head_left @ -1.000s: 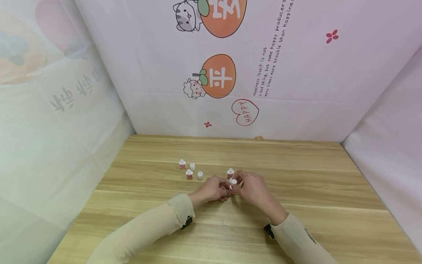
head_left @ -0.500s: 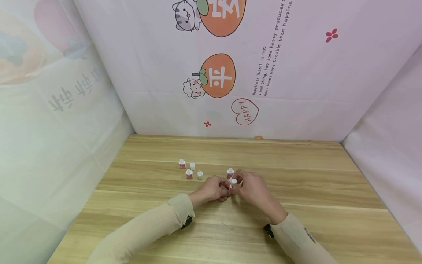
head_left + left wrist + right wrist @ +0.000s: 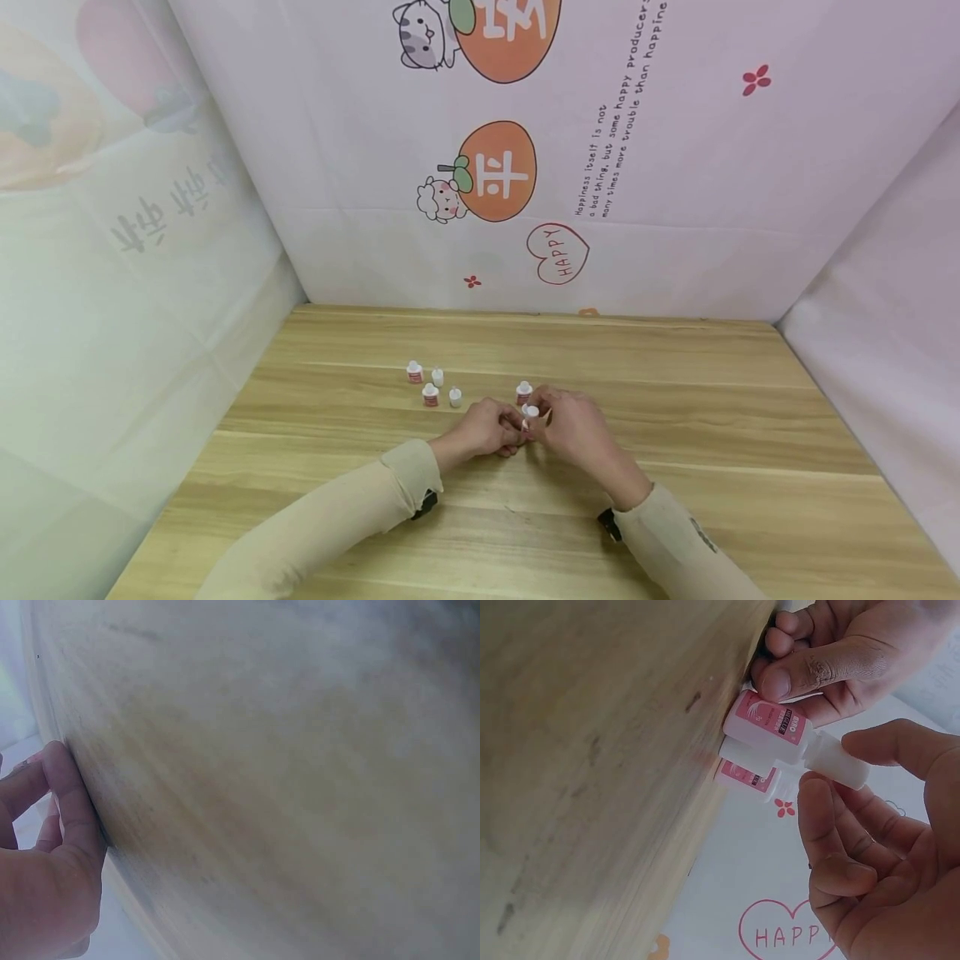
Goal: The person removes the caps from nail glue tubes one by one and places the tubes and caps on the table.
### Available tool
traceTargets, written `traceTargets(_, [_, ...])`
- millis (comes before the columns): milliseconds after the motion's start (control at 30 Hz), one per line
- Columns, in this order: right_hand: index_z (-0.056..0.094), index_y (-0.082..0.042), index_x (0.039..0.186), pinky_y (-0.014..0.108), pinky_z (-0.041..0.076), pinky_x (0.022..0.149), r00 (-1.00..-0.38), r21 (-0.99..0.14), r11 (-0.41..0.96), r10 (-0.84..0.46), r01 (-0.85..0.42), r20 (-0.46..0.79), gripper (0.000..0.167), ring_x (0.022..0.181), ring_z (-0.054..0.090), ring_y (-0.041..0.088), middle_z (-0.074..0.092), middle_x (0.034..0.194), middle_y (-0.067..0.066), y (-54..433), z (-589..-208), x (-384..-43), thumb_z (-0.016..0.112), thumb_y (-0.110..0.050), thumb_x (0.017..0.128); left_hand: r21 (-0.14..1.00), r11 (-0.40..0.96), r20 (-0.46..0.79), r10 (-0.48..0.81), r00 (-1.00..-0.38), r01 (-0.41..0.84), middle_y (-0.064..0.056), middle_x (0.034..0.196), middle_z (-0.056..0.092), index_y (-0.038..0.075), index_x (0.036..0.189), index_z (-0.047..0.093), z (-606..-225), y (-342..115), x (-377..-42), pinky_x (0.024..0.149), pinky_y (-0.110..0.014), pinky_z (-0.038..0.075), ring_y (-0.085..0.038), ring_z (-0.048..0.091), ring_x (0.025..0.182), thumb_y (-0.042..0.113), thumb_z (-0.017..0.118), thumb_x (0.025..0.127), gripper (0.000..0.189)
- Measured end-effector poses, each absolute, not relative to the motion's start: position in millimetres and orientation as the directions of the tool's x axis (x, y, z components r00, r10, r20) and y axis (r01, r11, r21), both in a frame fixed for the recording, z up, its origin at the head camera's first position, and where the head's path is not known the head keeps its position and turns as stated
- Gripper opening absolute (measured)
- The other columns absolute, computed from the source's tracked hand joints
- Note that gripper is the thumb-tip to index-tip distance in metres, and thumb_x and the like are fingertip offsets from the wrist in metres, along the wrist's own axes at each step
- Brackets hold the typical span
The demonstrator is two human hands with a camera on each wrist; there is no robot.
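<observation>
A small nail glue bottle (image 3: 769, 724) with a pink label stands on the table between my hands. My left hand (image 3: 487, 427) holds its body low down, the thumb against the label side. With thumb and fingertips, my right hand (image 3: 576, 425) pinches the white cap (image 3: 838, 760) on the bottle's neck. Just behind stand a second bottle (image 3: 524, 392) and a loose white cap (image 3: 742, 754), partly hidden by the held bottle. The left wrist view shows only the bent fingers (image 3: 71, 795) of my left hand at the table surface.
Further left on the wooden table (image 3: 337, 442) stand two more bottles, one at the back (image 3: 415, 372) and one nearer (image 3: 431, 395). Beside them are two white caps with thin tips pointing up, a rear cap (image 3: 438, 377) and a front cap (image 3: 455, 397). Printed cloth (image 3: 660, 267) walls the table.
Both hands stay in place around the bottle. My right fingers shift very slightly at the cap; the other bottles and caps have not moved.
</observation>
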State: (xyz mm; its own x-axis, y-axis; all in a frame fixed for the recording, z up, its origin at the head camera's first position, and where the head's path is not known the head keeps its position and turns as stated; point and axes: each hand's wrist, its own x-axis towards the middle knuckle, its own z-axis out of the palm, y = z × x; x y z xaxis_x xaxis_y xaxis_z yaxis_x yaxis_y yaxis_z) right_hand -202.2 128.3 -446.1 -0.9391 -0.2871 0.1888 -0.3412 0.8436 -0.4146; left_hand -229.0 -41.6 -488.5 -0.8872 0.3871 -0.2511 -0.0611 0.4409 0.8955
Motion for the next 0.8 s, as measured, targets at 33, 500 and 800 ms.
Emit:
traceTargets(33, [0.070,-0.020,0.098,0.031,0.049,0.065,-0.939,-0.414,0.844,-0.289,-0.341,0.186,0.021,0.071,0.060,0.010,0.071,0.086,0.000,128.1,-446.0,-202.2,0.081,-0.021,0.081,0.896,0.440,-0.251,0.389,-0.886,-0.062,-0.012,0.079,0.074,0.001,0.095,0.072,-488.0,-41.8,-228.8,0.056,-0.026,0.058,-0.011,0.064,0.058,-0.003,0.069,0.088,0.009])
traceTargets(500, [0.070,-0.019,0.097,0.030,0.048,0.065,-0.945,-0.400,0.856,-0.281,-0.327,0.171,0.018,0.073,0.061,0.011,0.072,0.086,0.000,126.6,-443.9,-201.8,0.080,-0.022,0.082,0.877,0.480,-0.233,0.388,-0.892,-0.020,-0.011,0.076,0.074,0.002,0.093,0.072,-489.2,-41.4,-229.4,0.056,-0.025,0.057,-0.010,0.063,0.057,-0.004,0.068,0.087,0.009])
traceTargets(800, [0.070,-0.020,0.096,0.032,0.049,0.067,-0.956,-0.402,0.867,-0.261,-0.294,0.136,0.019,0.074,0.060,0.013,0.071,0.087,0.001,125.1,-444.4,-203.2,0.080,-0.027,0.082,0.887,0.461,-0.245,0.390,-0.888,-0.042,-0.010,0.078,0.074,0.001,0.094,0.071,-489.5,-42.3,-229.7,0.056,-0.026,0.057,-0.011,0.064,0.058,-0.003,0.068,0.088,0.008])
